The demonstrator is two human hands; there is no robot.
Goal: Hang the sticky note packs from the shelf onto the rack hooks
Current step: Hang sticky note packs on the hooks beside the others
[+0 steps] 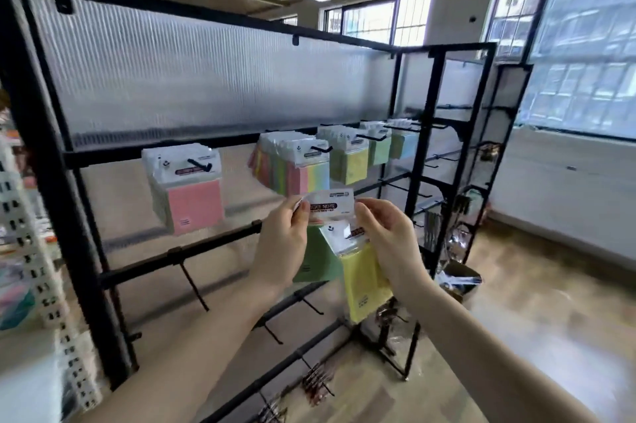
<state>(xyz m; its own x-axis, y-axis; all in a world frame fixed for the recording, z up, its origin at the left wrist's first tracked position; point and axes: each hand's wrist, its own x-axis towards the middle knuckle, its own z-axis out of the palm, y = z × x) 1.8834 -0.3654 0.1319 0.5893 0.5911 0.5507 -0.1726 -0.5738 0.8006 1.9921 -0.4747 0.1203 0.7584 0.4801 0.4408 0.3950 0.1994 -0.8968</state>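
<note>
A green pack (pixel 315 259) hangs between both raised hands in front of the rack (pixel 241 154), its white header card (pixel 330 205) level with the gap below the top row of hooks. The left hand (pixel 282 243) pinches the card's left edge between thumb and curled fingers; the right hand (pixel 389 236) pinches its right edge the same way. A yellow pack (pixel 364 281) dangles just beside the green one, partly over it, its clear header tucked under the right hand's fingers; how exactly it is held I cannot tell. On the rack's upper bar, a pink pack stack (pixel 187 188) hangs from a hook (pixel 199 165) to the left of the hands, well apart from them. Right of it, just above the held card, hangs a rainbow stack (pixel 292 164), then a yellow stack (pixel 347 161), a green stack (pixel 378 147) and a blue stack (pixel 404 142), each on its own hook, running away toward the rack's corner. Lower bars carry bare hooks (pixel 192 281) below the forearms. A ribbed translucent panel (pixel 206 78) backs the rack. On the floor to the right sits a cardboard box (pixel 459 279), near the rack's end frame. Windows (pixel 581 44) fill the far wall.
</note>
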